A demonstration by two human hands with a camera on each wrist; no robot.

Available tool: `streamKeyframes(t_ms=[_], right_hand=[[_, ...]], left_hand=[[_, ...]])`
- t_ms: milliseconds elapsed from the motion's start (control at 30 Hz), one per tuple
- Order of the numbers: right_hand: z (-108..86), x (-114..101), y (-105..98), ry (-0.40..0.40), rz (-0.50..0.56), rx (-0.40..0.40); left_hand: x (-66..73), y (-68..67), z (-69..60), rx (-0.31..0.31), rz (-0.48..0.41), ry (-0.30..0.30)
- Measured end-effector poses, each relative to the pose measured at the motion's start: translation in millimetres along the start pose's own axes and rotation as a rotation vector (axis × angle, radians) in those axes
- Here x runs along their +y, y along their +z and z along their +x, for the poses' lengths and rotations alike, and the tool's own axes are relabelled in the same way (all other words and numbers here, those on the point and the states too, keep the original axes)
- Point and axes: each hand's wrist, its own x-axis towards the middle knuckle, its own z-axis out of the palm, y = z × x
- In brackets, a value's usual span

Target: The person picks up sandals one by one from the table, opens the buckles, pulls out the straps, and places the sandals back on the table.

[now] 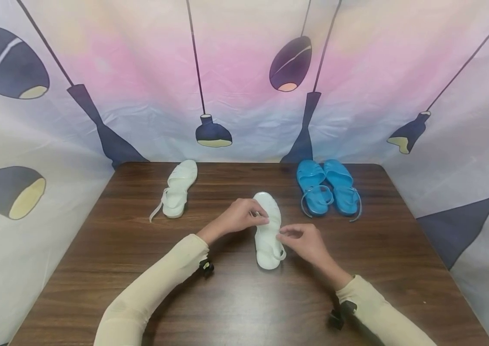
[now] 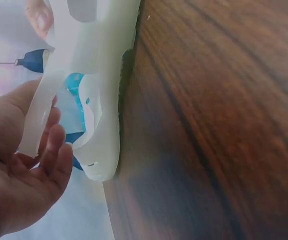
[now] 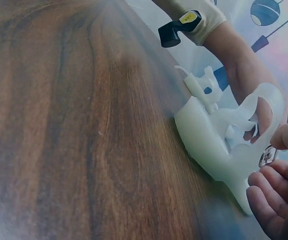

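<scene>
A white jelly sandal (image 1: 269,240) lies upright on the table, its toe end pointing away from me. My left hand (image 1: 243,215) reaches over its upper straps from the left, thumb and index finger close together on a strap. A loose strap end (image 2: 33,137) crosses in front of the left palm (image 2: 14,180) in the left wrist view; the fingertips are partly hidden behind it. From the right side, my right hand (image 1: 306,241) pinches a small metal buckle (image 3: 268,156) between thumb and fingers in the right wrist view. There a strap (image 3: 273,102) arches above the sandal.
Another white sandal (image 1: 179,187) lies at the back left of the brown table (image 1: 227,307), its strap trailing left. A pair of blue sandals (image 1: 312,185) lies side by side at the back right. A lamp-patterned cloth (image 1: 244,96) hangs around the table.
</scene>
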Motion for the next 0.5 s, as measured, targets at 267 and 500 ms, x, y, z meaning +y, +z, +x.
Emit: streamKeyframes(t_ms=[267, 500], right_hand=[[1.6, 1.7, -0.1, 0.054, 0.042, -0.046], [4.1, 2.8, -1.8, 0.073, 0.044, -0.073]], left_hand=[[3.2, -0.3, 9.5, -0.063, 0.031, -0.031], [2.6, 0.6, 11.8, -0.065, -0.020, -0.043]])
